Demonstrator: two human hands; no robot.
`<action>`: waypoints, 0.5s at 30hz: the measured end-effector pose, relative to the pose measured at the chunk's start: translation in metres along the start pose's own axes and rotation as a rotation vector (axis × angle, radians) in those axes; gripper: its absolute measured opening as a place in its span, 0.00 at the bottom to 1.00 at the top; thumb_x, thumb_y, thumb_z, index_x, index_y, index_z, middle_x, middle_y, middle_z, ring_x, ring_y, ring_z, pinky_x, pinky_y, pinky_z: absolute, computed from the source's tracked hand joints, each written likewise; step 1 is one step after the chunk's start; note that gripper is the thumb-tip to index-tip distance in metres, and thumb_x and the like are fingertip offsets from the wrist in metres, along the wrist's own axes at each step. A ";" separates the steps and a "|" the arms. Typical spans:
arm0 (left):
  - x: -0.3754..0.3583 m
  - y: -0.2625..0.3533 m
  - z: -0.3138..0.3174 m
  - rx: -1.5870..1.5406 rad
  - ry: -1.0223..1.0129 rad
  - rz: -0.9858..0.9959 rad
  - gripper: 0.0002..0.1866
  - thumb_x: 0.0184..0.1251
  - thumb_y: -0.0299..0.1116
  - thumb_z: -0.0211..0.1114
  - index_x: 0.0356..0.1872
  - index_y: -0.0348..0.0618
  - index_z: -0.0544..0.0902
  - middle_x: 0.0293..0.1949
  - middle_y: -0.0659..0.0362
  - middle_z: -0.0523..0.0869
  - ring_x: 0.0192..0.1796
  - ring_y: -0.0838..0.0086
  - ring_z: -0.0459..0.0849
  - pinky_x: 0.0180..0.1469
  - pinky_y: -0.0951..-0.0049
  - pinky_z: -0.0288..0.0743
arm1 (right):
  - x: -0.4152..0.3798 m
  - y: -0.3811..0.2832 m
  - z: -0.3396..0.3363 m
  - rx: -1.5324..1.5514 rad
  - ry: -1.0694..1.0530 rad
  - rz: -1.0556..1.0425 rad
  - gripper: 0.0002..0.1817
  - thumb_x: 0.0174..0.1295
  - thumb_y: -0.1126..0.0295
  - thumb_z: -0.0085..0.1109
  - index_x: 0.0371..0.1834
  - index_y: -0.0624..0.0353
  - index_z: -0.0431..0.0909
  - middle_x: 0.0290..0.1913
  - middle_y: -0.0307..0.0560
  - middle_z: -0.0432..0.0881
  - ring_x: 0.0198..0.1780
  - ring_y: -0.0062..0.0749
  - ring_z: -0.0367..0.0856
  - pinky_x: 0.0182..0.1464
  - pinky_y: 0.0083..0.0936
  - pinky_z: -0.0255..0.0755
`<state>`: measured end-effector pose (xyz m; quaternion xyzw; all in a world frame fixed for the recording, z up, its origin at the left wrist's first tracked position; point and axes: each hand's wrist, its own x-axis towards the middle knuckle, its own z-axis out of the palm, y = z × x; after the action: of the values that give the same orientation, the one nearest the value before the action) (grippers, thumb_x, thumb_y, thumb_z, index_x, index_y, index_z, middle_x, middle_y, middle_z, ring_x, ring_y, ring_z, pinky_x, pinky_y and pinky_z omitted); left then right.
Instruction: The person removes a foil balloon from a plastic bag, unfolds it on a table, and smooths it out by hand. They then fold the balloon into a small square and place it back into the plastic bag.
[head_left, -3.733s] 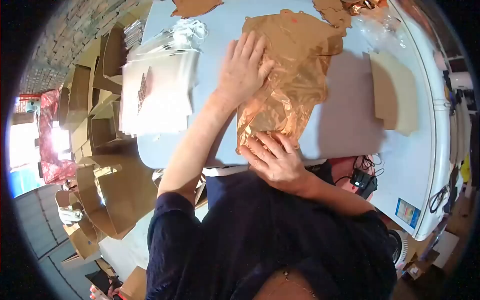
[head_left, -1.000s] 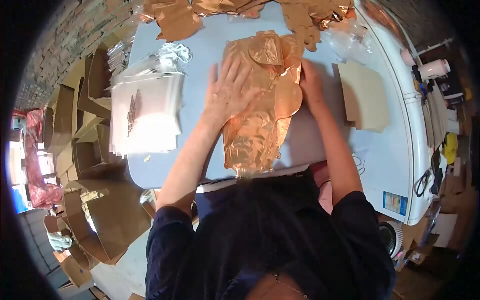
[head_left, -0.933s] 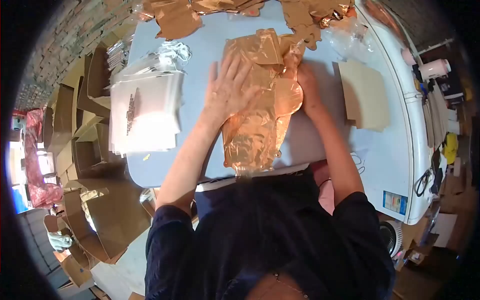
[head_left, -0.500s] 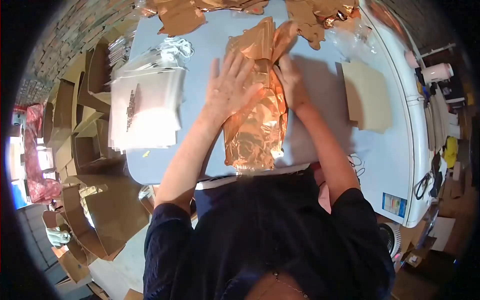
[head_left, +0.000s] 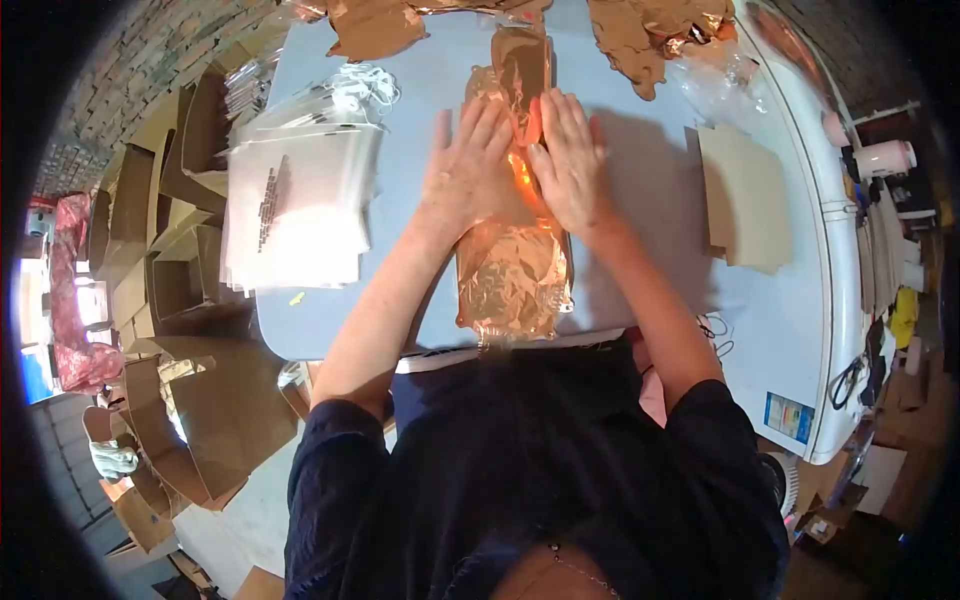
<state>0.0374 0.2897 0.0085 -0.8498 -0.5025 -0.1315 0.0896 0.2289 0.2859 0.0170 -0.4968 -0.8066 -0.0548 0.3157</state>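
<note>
A shiny copper-coloured foil balloon point(head_left: 512, 275) lies flat and folded into a long strip on the pale blue table, its near end close to the table's front edge. My left hand point(head_left: 468, 168) presses on its left half, palm down with the fingers spread. On the strip's right edge rests my right hand point(head_left: 572, 165), its fingers stretched forward and laid on the foil. Both hands cover the middle of the foil, while its far end shows beyond the fingertips.
To the left sits a stack of clear plastic bags point(head_left: 300, 205) with white string point(head_left: 365, 88) behind it. Beige cards point(head_left: 745, 200) lie at right. More copper foil pieces point(head_left: 375, 28) are along the far edge. Cardboard boxes point(head_left: 235, 420) stand left of the table point(head_left: 640, 200).
My right hand has moved from the foil's raised right edge onto its top, pressing that flap flat and inward. The foil strip is narrower. My left hand stays on the foil.
</note>
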 end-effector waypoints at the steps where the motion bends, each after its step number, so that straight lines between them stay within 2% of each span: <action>1: 0.000 0.001 -0.001 -0.050 0.002 -0.013 0.42 0.66 0.53 0.66 0.79 0.44 0.70 0.83 0.52 0.65 0.87 0.58 0.55 0.84 0.40 0.43 | -0.002 -0.002 -0.002 -0.042 -0.006 -0.027 0.35 0.78 0.55 0.53 0.82 0.63 0.62 0.82 0.57 0.65 0.83 0.53 0.61 0.81 0.57 0.54; 7: 0.000 -0.001 0.000 -0.092 0.055 0.019 0.36 0.70 0.46 0.62 0.78 0.44 0.71 0.82 0.51 0.67 0.86 0.59 0.56 0.84 0.39 0.43 | 0.000 -0.001 0.011 -0.090 -0.019 0.055 0.35 0.77 0.55 0.54 0.82 0.62 0.62 0.83 0.54 0.65 0.82 0.51 0.61 0.80 0.59 0.55; 10: 0.000 -0.002 0.000 -0.035 0.007 0.018 0.37 0.69 0.45 0.63 0.78 0.46 0.71 0.81 0.50 0.68 0.86 0.59 0.57 0.83 0.37 0.44 | 0.004 0.001 0.005 -0.071 -0.007 0.043 0.35 0.78 0.55 0.53 0.82 0.63 0.63 0.80 0.58 0.68 0.80 0.53 0.64 0.80 0.57 0.57; 13: 0.001 0.002 0.003 -0.126 0.108 -0.001 0.35 0.69 0.43 0.62 0.78 0.49 0.73 0.81 0.51 0.69 0.85 0.58 0.58 0.82 0.36 0.45 | -0.002 0.008 0.004 0.175 0.140 0.030 0.33 0.79 0.56 0.51 0.80 0.65 0.63 0.76 0.65 0.72 0.77 0.57 0.68 0.79 0.53 0.59; 14: 0.001 0.000 0.015 -0.039 0.149 0.002 0.33 0.74 0.48 0.60 0.78 0.50 0.74 0.80 0.51 0.71 0.85 0.58 0.60 0.82 0.37 0.46 | -0.009 0.009 -0.002 0.307 0.089 0.165 0.34 0.78 0.55 0.52 0.78 0.68 0.64 0.71 0.70 0.75 0.73 0.62 0.71 0.77 0.50 0.62; 15: 0.000 0.000 0.015 -0.053 0.137 -0.003 0.35 0.74 0.52 0.60 0.79 0.51 0.73 0.80 0.51 0.70 0.85 0.58 0.60 0.82 0.37 0.46 | -0.014 0.008 -0.014 0.491 0.022 0.226 0.35 0.78 0.54 0.53 0.78 0.69 0.64 0.71 0.70 0.75 0.73 0.63 0.71 0.77 0.50 0.62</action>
<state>0.0396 0.2943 -0.0052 -0.8401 -0.4928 -0.2029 0.1009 0.2467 0.2733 0.0186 -0.4913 -0.7317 0.1727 0.4397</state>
